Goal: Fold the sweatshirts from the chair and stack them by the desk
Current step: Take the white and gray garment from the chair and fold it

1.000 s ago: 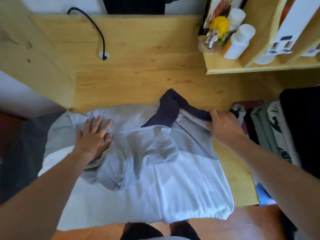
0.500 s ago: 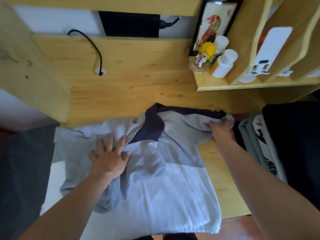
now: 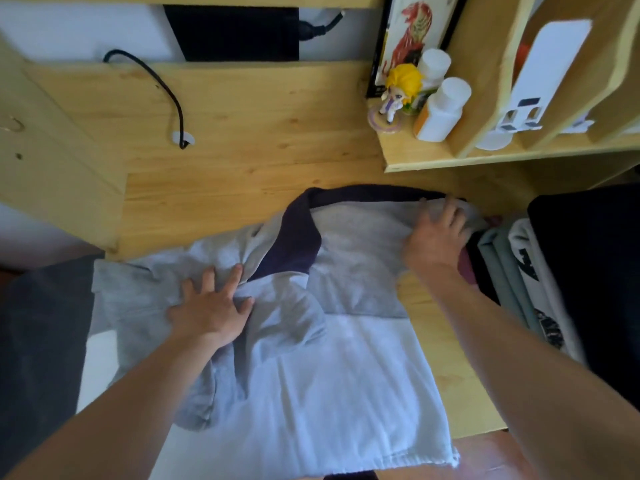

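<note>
A grey and white sweatshirt (image 3: 346, 358) with a dark purple collar lies spread face-up on the counter (image 3: 242, 161), its hem hanging over the near edge and its left part spilling off the counter's left side. It is not yet folded into a neat packet. One sleeve appears to be brought across the chest in a loose, wrinkled bunch, so the fold looks begun but only just.

The left hand (image 3: 211, 310) lies flat on the bunched sleeve near the collar, fingers spread and straight, pressing the cloth down; its grip is wide and holds nothing. The right hand (image 3: 433, 237) is at the far right shoulder of the sweatshirt, beside the collar's end. Its fingers rest on the grey cloth there and seem to curl over the edge, but the frame is blurred at that spot, and I cannot tell whether it pinches the cloth or only pushes it.

To the right, below the shelf (image 3: 485, 157), a row of folded clothes (image 3: 512, 271) stands on edge next to a black mass (image 3: 588, 271) that I cannot identify. This may be the stack started by the counter, which would mean some garments are already done, though the pictures do not prove they are sweatshirts. The chair is not clearly in view, so how many remain there cannot be told.

Left for this piece, by my judgement: bring in the right shoulder and sleeve, smooth the body, fold it up from the hem, then set it with the others.
</note>
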A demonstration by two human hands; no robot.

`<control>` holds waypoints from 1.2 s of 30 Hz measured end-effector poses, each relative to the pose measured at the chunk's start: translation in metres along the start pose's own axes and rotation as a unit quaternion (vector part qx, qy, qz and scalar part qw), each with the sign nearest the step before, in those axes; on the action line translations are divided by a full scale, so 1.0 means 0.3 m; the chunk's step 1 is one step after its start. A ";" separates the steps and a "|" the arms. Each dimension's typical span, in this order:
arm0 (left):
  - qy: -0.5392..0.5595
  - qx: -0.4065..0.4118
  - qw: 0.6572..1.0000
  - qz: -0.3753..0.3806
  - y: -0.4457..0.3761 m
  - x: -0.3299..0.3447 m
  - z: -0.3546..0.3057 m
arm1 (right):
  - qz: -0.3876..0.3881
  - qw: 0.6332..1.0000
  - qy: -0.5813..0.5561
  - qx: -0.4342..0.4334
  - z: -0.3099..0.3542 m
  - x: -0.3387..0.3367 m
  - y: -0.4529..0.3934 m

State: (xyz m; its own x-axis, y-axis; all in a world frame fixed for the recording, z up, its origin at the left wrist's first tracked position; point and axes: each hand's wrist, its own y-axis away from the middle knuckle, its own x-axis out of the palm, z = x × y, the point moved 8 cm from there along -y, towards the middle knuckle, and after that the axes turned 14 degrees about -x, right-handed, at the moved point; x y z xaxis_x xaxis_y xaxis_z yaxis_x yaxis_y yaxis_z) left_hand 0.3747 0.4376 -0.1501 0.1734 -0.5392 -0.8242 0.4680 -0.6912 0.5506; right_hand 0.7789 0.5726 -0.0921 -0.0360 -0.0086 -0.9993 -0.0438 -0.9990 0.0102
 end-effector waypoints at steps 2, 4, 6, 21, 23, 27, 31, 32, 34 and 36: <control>0.000 0.011 1.000 -0.014 -0.015 0.003 0.005 | 0.015 0.994 -0.032 -0.104 0.110 0.039 0.047; -0.003 0.016 1.000 -0.024 -0.031 0.005 0.019 | 0.110 0.976 -0.037 -0.183 0.164 0.135 0.067; -0.009 0.010 1.000 -0.020 -0.035 0.003 0.036 | 0.221 0.953 -0.059 -0.196 0.153 0.218 0.077; -0.017 -0.019 1.000 0.004 0.013 0.021 0.081 | 0.247 0.959 -0.068 0.119 -0.161 0.203 -0.073; -0.037 -0.001 0.999 -0.022 0.036 0.013 0.050 | 0.180 0.976 -0.030 0.118 -0.092 0.124 -0.061; -0.035 0.033 0.998 -0.044 0.059 -0.007 -0.062 | 0.039 0.964 -0.069 -0.256 0.435 0.083 0.082; 0.031 0.073 0.997 -0.008 0.045 -0.030 -0.101 | 0.137 0.957 0.014 -0.256 0.425 0.249 0.182; 0.075 0.079 0.994 0.004 0.028 -0.041 -0.077 | 0.136 0.963 0.037 -0.232 0.367 0.253 0.153; 0.188 0.067 0.980 -0.017 -0.003 -0.082 0.036 | 0.164 0.970 0.053 -0.172 0.285 0.234 0.092; 0.277 -0.007 0.957 -0.090 -0.020 -0.108 0.220 | 0.124 0.983 0.032 -0.129 0.307 0.153 0.064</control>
State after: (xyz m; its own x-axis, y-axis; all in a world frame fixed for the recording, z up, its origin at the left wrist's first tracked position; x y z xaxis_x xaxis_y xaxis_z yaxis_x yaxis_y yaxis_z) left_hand 0.3092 0.4274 -0.1179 0.5189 -0.0717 -0.8518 0.5445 -0.7405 0.3940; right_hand 0.6844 0.5570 -0.1344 0.0503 -0.2486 -0.9673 0.2132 -0.9435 0.2536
